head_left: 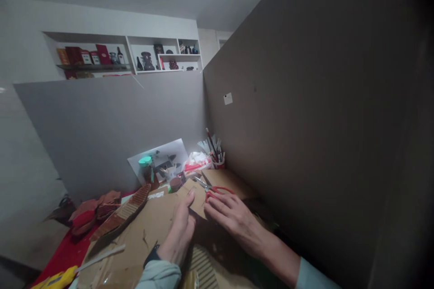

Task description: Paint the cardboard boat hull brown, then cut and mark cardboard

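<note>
Both hands' fingers (190,198) on cardboard (198,205)

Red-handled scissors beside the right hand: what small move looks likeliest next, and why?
Probably the right hand slides forward to pick up the red-handled scissors. Its fingertips lie just short of the handles, empty, while the left hand holds a small cardboard piece on the cardboard sheet, as if readying a cut.
</note>
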Motion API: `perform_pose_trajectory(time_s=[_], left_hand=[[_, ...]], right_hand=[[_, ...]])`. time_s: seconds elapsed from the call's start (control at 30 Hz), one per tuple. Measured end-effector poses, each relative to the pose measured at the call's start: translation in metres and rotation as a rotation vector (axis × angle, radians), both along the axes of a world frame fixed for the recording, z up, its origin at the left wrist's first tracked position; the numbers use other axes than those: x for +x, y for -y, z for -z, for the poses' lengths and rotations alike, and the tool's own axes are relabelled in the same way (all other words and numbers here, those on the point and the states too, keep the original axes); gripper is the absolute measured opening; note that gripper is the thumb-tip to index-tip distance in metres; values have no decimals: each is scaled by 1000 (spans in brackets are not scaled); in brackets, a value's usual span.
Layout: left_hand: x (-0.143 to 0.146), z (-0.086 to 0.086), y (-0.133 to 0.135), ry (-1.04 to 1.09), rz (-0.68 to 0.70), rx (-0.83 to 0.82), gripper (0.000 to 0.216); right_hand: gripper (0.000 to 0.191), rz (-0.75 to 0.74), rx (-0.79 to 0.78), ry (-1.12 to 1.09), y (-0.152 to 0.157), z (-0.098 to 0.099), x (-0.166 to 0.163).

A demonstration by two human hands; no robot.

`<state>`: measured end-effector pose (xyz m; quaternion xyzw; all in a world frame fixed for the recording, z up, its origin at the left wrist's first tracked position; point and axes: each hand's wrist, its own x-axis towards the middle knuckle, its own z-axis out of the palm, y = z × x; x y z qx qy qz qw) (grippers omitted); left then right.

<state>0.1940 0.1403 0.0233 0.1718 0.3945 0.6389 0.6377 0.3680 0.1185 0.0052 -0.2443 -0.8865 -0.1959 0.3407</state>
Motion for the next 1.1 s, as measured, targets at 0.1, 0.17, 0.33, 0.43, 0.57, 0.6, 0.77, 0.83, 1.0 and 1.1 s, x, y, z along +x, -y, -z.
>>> perform_pose_trajectory(time_s=[0.1,0.17,0.33,0.43,0.57,0.6,0.77,0.83,1.0,1.1], left_hand=[[-4,-10,-3,-6,-40,-35,20],[-12,-17,-4,-12,-69,-40,18],[-45,-31,3,-66,-193,10,18],[-63,-34,18,-119,-211,39,18],[-83,-43,53,-199,-208,26,18],[-89,-47,64,-214,-225,22,18],[-111,-66,142,-288,-426,43,30],[-112,-65,174,-304,-508,38,27],[-115,-28,226,-274,-542,-198,43],[-123,-3,241,-196,-469,-296,51]], right_hand=[[36,48,-5,-16,-7,1,11],[40,96,-24,-43,-11,1,20],[40,227,-96,-189,-29,-6,41],[29,319,-187,-265,-44,-6,40],[21,333,-360,-217,-57,7,33],[22,324,-396,-208,-58,10,32],[29,291,-519,-295,-62,18,43],[28,283,-533,-372,-62,14,50],[32,307,-384,-557,-36,-6,56],[38,240,-257,-506,2,-12,42]])
